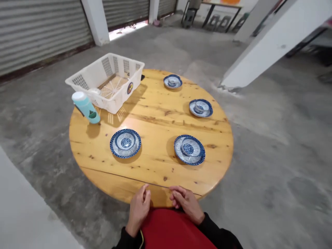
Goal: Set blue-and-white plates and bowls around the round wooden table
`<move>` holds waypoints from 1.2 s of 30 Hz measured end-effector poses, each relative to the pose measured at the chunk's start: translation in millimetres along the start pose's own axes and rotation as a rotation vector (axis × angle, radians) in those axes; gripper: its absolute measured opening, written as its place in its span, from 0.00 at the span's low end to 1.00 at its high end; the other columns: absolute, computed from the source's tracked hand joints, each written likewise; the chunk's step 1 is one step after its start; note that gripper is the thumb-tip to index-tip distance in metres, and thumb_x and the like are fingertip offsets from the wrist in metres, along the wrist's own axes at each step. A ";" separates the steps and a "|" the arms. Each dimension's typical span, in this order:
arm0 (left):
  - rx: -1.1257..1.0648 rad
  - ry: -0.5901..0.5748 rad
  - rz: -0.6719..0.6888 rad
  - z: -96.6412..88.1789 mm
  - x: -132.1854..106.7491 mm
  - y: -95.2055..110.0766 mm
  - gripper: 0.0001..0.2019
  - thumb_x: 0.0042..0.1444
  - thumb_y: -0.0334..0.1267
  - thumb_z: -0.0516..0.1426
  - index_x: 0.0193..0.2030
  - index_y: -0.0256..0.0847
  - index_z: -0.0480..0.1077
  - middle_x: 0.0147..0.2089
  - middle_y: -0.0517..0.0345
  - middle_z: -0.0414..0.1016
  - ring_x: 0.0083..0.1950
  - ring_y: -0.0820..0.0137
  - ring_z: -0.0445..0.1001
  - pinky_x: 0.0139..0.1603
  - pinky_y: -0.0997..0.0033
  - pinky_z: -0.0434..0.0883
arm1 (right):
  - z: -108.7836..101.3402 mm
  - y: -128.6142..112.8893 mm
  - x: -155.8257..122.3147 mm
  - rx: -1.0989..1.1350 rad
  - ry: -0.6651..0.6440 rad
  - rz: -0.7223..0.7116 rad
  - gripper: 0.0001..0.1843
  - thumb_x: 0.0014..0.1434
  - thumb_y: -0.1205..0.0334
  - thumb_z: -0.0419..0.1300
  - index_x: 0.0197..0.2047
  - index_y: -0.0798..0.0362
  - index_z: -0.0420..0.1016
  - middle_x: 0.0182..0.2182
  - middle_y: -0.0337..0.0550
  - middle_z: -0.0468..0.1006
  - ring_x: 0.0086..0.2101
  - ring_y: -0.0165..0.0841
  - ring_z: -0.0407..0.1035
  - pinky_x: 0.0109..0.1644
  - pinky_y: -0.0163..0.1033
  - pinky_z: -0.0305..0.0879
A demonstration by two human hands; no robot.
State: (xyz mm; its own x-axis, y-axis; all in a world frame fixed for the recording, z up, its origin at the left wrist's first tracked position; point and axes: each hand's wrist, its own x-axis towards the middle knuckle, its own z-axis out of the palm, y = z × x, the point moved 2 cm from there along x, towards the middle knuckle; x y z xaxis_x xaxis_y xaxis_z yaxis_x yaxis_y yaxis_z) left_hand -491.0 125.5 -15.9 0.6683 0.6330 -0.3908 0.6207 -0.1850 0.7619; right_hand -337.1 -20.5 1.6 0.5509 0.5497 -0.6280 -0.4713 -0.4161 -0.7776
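Note:
At the near edge of the round wooden table, my left hand is half open with loosely bent fingers and holds nothing. My right hand rests across from it, fingers relaxed and slightly apart, also without anything in it. A gap separates the two hands. Beyond the left one sits a blue-and-white plate bearing a small patterned bowl. Farther from my right hand is a similar plate with a clear-looking bowl on it.
Two more plate-and-bowl sets, a nearer one and a farther one, stand along the table's right side. A white plastic basket and a light-blue bottle occupy the left. A white pillar rises beyond the table.

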 end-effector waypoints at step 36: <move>0.380 -0.469 0.376 411.6 93.7 357.3 0.18 0.64 0.40 0.50 0.56 0.42 0.75 0.41 0.53 0.84 0.44 0.61 0.81 0.47 0.68 0.72 | -499.1 32.9 9.1 0.112 0.378 0.008 0.35 0.39 0.33 0.65 0.40 0.52 0.76 0.23 0.43 0.79 0.21 0.37 0.71 0.27 0.41 0.70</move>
State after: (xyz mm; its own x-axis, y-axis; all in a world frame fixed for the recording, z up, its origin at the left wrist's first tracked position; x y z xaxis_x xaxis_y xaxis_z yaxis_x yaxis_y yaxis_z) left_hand -37.9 -190.8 7.1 0.9183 0.0998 -0.3832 0.3562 -0.6308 0.6893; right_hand -3.8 -390.6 -44.5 0.7514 0.2328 -0.6174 -0.5377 -0.3262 -0.7775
